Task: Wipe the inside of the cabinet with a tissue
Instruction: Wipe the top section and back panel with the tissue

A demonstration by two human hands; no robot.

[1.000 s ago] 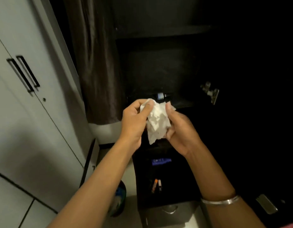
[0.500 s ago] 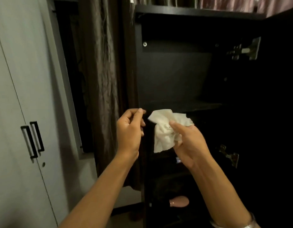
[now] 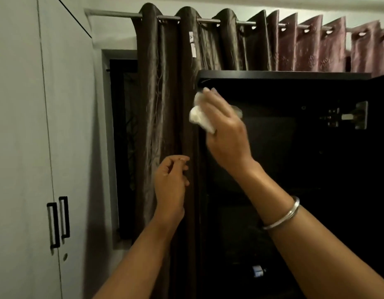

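The dark cabinet stands open in front of me, its inside almost black. My right hand reaches into the top left corner and presses a crumpled white tissue against the cabinet's inner left wall with fairly straight fingers. Part of the tissue sticks out to the left of the hand; the rest is hidden under it. My left hand hovers lower, in front of the cabinet's left edge, with fingers loosely curled and nothing in them.
A brown curtain hangs right beside the cabinet's left side, with a pink curtain behind it. A metal hinge sits on the right inner wall. A small bottle stands on a lower shelf. White wardrobe doors fill the left.
My view has swung up from the lower shelves to the cabinet's top. My left hand let go of the tissue; my right hand carried it up and into the top left corner.
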